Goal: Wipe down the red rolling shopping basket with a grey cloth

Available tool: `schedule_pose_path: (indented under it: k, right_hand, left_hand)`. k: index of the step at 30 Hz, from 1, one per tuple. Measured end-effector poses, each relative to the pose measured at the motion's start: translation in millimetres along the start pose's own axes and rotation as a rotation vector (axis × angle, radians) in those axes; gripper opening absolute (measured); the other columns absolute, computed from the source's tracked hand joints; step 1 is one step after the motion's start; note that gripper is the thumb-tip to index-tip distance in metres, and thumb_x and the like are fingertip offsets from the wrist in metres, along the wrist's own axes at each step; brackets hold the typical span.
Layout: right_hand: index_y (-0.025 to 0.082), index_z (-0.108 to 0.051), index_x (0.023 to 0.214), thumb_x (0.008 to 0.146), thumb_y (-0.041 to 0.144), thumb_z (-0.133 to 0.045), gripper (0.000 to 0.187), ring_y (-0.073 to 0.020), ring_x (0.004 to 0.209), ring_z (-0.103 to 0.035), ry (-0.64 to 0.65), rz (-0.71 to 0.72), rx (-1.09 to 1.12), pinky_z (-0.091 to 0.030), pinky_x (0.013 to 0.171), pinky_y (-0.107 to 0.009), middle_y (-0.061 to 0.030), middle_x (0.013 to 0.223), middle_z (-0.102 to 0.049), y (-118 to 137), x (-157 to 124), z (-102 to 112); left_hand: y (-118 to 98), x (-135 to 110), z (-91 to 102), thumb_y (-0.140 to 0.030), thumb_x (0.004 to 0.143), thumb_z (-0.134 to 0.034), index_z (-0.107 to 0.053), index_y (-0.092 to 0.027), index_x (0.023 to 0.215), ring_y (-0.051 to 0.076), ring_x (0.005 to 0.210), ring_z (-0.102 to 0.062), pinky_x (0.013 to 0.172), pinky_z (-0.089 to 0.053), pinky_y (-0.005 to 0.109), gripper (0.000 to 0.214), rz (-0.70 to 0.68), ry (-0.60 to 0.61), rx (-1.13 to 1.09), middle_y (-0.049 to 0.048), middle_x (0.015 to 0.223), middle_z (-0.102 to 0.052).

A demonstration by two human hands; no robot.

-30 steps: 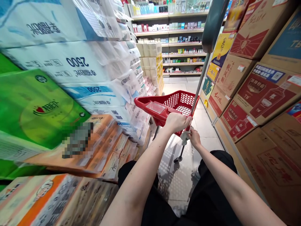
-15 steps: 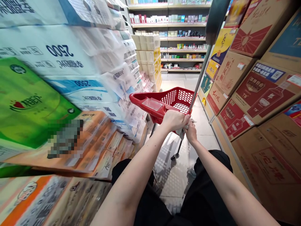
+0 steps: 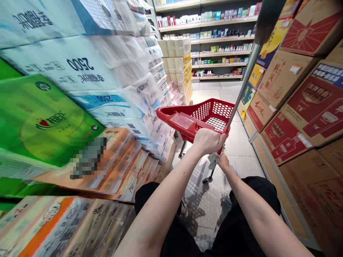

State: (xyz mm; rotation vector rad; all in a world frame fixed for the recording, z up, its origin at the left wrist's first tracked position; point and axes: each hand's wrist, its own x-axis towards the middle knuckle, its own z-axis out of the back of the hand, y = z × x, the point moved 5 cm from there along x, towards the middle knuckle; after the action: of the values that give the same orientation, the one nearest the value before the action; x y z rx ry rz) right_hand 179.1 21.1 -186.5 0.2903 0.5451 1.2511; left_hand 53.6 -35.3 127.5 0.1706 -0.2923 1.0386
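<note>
A red plastic shopping cart [image 3: 184,121] with a perforated basket stands on thin metal legs in front of me. My left hand [image 3: 210,141] is closed on the cart's near right edge, by the foot of a metal pole [image 3: 241,91]. Its fingertips are mostly hidden behind the rim. Just below and to the right, my right hand [image 3: 223,162] pinches a crumpled grey-white cloth [image 3: 213,161]. The cloth hangs under the cart's edge, beside the left hand. Bare grid shows inside the basket.
Wrapped tissue packs [image 3: 107,82] rise in tall stacks on the left, with a green pack [image 3: 53,117] and orange packs [image 3: 118,142] closer. Cardboard cartons [image 3: 292,114] line the right side. A tiled aisle [image 3: 206,91] leads to stocked shelves [image 3: 225,39] at the back.
The view has turned slightly left, so everything sits farther right. My right hand and the cloth have moved down, a little apart from the left hand, which stays on the cart's edge.
</note>
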Motion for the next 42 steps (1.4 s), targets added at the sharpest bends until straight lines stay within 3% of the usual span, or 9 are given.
schedule_pose_path:
  k: [3, 9, 11, 15, 23, 27, 34, 38, 42]
  right_hand:
    - [0.013, -0.054, 0.113, 0.086, 0.037, -0.050, 0.037, -0.0251, 0.097, -0.062, -0.134, 0.138, 0.086, -0.045, 0.080, -0.033, -0.0147, 0.104, -0.063, 7.4, -0.7, 24.1]
    - [0.015, -0.049, 0.118, 0.083, 0.030, -0.048, 0.038, -0.0275, 0.106, -0.054, -0.472, 0.451, 0.300, -0.044, 0.087, -0.040, -0.0153, 0.113, -0.057, 36.8, -16.6, 116.7]
    - [0.017, -0.050, 0.117, 0.082, 0.028, -0.048, 0.037, -0.0275, 0.106, -0.053, -0.497, 0.523, 0.330, -0.045, 0.088, -0.042, -0.0143, 0.113, -0.056, 42.7, -21.9, 142.9]
    - [0.017, -0.051, 0.119, 0.083, 0.028, -0.047, 0.039, -0.0261, 0.113, -0.050, -0.406, 0.726, 0.380, -0.042, 0.096, -0.043, -0.0135, 0.117, -0.055, 46.8, -33.8, 176.2]
    - [0.016, -0.050, 0.128, 0.089, 0.038, -0.042, 0.046, -0.0233, 0.127, -0.039, -0.377, 0.853, 0.423, -0.027, 0.111, -0.042, -0.0134, 0.132, -0.045, 65.4, -52.4, 220.2]
    - [0.018, -0.055, 0.118, 0.093, 0.042, -0.034, 0.041, -0.0207, 0.116, -0.050, -0.247, 0.866, 0.478, -0.035, 0.105, -0.040, -0.0096, 0.119, -0.058, 79.2, -43.3, 234.5]
    - [0.018, -0.057, 0.103, 0.091, 0.038, -0.041, 0.028, -0.0203, 0.094, -0.059, -0.149, 0.871, 0.256, -0.045, 0.087, -0.035, -0.0056, 0.101, -0.064, 87.9, -35.8, 255.1]
    - [0.016, -0.052, 0.101, 0.087, 0.033, -0.049, 0.022, -0.0233, 0.092, -0.059, -0.198, 0.769, 0.134, -0.045, 0.086, -0.038, -0.0087, 0.099, -0.063, 95.9, -43.8, 264.0]
    - [0.017, -0.048, 0.103, 0.086, 0.028, -0.049, 0.020, -0.0229, 0.094, -0.059, -0.207, 0.740, 0.236, -0.045, 0.087, -0.039, -0.0084, 0.101, -0.062, 105.6, -52.6, 263.1]
  left_hand:
    - [-0.7, 7.9, -3.4, -0.049, 0.096, -0.017, -0.073, -0.013, 0.075, 0.021, 0.068, -0.065, 0.056, -0.032, 0.029, 0.070, 0.027, -0.004, 0.008, 0.0123, 0.068, -0.068]
    - [-9.1, 25.7, -10.1, -0.042, 0.096, -0.019, -0.073, -0.012, 0.078, 0.023, 0.071, -0.066, 0.060, -0.036, 0.030, 0.065, 0.060, -0.014, 0.005, 0.0136, 0.072, -0.069]
    - [-12.4, 29.2, -10.8, -0.040, 0.096, -0.019, -0.073, -0.013, 0.079, 0.023, 0.072, -0.066, 0.061, -0.037, 0.030, 0.063, 0.053, -0.019, 0.005, 0.0135, 0.073, -0.069]
    - [-15.0, 31.7, -10.9, -0.041, 0.096, -0.019, -0.073, -0.013, 0.080, 0.023, 0.073, -0.065, 0.062, -0.038, 0.030, 0.063, 0.046, -0.010, 0.019, 0.0132, 0.075, -0.070]
    - [-15.7, 31.2, -10.5, -0.037, 0.095, -0.022, -0.073, -0.012, 0.077, 0.024, 0.075, -0.066, 0.064, -0.040, 0.031, 0.059, 0.055, -0.035, 0.085, 0.0142, 0.076, -0.070]
    - [-18.9, 30.8, -10.2, -0.035, 0.094, -0.024, -0.073, -0.012, 0.077, 0.025, 0.077, -0.066, 0.065, -0.040, 0.032, 0.057, 0.041, -0.043, 0.108, 0.0153, 0.077, -0.070]
    - [-19.6, 32.0, -11.7, -0.035, 0.093, -0.023, -0.073, -0.009, 0.081, 0.026, 0.079, -0.067, 0.068, -0.042, 0.033, 0.058, 0.084, -0.037, 0.109, 0.0178, 0.080, -0.071]
    - [-20.1, 33.1, -12.4, -0.037, 0.093, -0.021, -0.074, -0.008, 0.084, 0.027, 0.082, -0.067, 0.070, -0.043, 0.034, 0.061, 0.111, -0.040, 0.106, 0.0182, 0.082, -0.071]
    - [-20.3, 31.5, -12.9, -0.036, 0.093, -0.021, -0.073, -0.007, 0.084, 0.028, 0.083, -0.067, 0.071, -0.043, 0.034, 0.061, 0.124, -0.037, 0.108, 0.0189, 0.082, -0.070]
